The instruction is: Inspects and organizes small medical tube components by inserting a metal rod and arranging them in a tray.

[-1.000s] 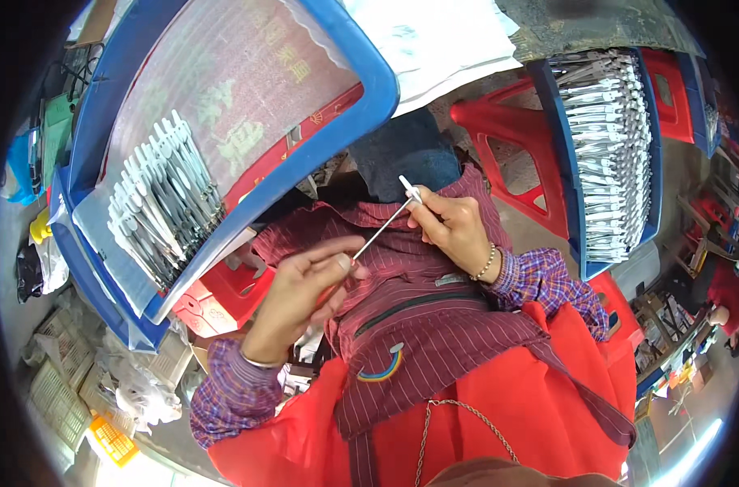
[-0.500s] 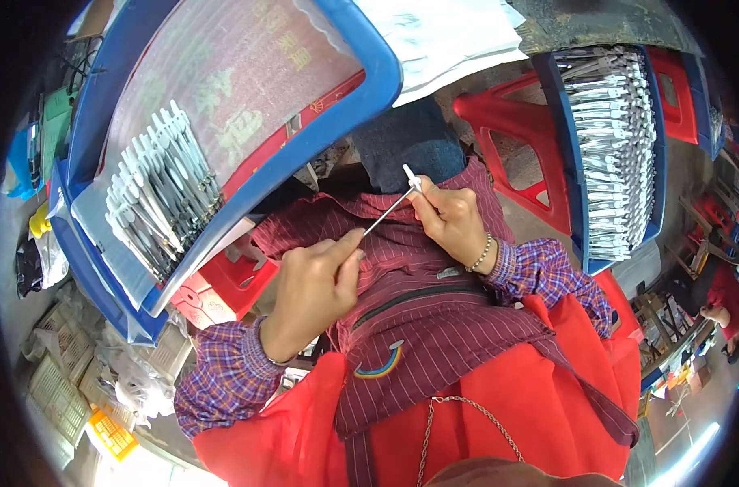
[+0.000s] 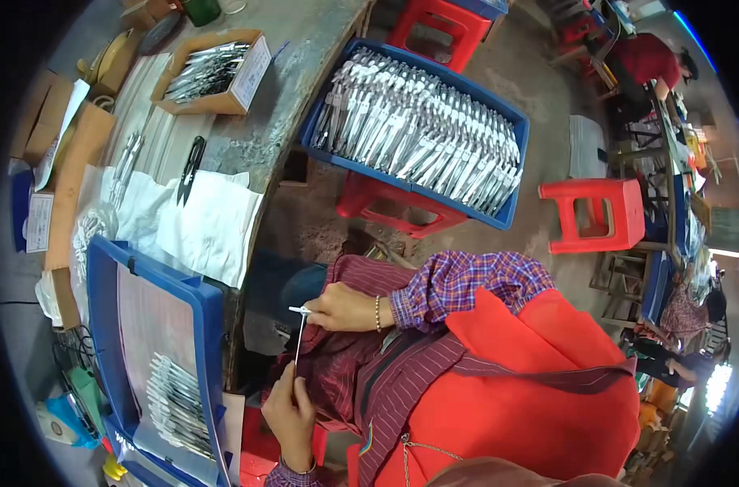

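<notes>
Between my hands is a slim metal rod (image 3: 301, 341) with a white plastic piece across its upper end; its exact kind I cannot make out. My right hand (image 3: 342, 308) is closed, pinching the rod's white end. Lower down, my left hand (image 3: 290, 410) has its thumb and fingers closed on the other end. Left of my left hand, a blue tray (image 3: 209, 357) holds a bunch of similar slim pieces (image 3: 177, 406) with white tips. Ahead, a larger blue bin (image 3: 414, 191) is packed with rows of silvery, white-tipped pieces (image 3: 422, 122).
A worktable (image 3: 276, 142) stretches along the left, bearing a cardboard box (image 3: 238, 99) of metal pieces, white cloth (image 3: 215, 231) and a black tool (image 3: 192, 166). Red stools stand under the bin and at right (image 3: 592, 213). A person in dark red (image 3: 644, 58) is at far right.
My view has swung to the right, bringing the bin to the upper middle and the table into sight. Both hands keep hold of the rod, which now stands more upright.
</notes>
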Demonstrator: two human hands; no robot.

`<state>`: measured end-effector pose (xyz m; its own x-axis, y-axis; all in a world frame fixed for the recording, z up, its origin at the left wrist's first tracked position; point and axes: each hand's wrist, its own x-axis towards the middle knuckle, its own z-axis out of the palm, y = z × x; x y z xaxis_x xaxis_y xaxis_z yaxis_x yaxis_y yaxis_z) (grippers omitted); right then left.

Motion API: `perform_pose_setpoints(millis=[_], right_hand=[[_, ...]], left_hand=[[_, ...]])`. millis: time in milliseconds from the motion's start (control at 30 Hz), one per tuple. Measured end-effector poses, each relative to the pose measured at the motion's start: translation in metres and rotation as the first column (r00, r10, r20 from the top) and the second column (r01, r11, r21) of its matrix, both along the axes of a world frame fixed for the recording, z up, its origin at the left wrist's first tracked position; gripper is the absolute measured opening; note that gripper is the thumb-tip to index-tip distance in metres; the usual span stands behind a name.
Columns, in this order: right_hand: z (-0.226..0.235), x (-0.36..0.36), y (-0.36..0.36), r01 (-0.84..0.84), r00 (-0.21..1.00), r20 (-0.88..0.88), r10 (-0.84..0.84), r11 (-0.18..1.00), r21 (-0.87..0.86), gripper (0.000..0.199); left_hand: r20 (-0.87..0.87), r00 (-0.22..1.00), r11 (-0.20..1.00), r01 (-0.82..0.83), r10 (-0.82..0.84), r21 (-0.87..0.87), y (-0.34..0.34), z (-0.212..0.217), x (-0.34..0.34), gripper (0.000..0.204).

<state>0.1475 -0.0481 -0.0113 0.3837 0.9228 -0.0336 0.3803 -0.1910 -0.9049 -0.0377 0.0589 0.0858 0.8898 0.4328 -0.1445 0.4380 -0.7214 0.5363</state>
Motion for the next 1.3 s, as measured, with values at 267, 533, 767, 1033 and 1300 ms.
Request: perform_pose_setpoints(millis=[267,533,767,1033,1300], right_hand=[[0.018,0.018,-0.007,-0.015,0.889,-0.457,-0.025,0.996,-0.084,0.019],[0.036,0.079,-0.041,0.243,0.809,-0.521,-0.273,0.962,-0.125,0.024],[0.034,0.194,-0.11,0.778,0.506,-0.344,-0.791,0.591,-0.213,0.023],[0.012,0.239,-0.079,0.838,0.497,-0.336,-0.8,0.543,-0.055,0.017],[-0.018,0.245,-0.057,0.845,0.514,-0.37,-0.774,0.532,0.061,0.024]], left_hand=[[0.001,0.952,0.84,-0.268,0.305,-0.471,-0.018,-0.002,-0.009,0.023],[-0.045,0.93,0.713,-0.31,0.365,-0.629,-0.028,-0.021,-0.012,0.022],[-0.09,0.948,0.705,-0.289,0.306,-0.648,-0.029,-0.032,-0.005,0.022],[-0.035,0.946,0.717,-0.267,0.321,-0.643,-0.037,-0.049,-0.014,0.022],[-0.062,0.943,0.689,-0.282,0.327,-0.667,-0.041,-0.05,-0.013,0.022]])
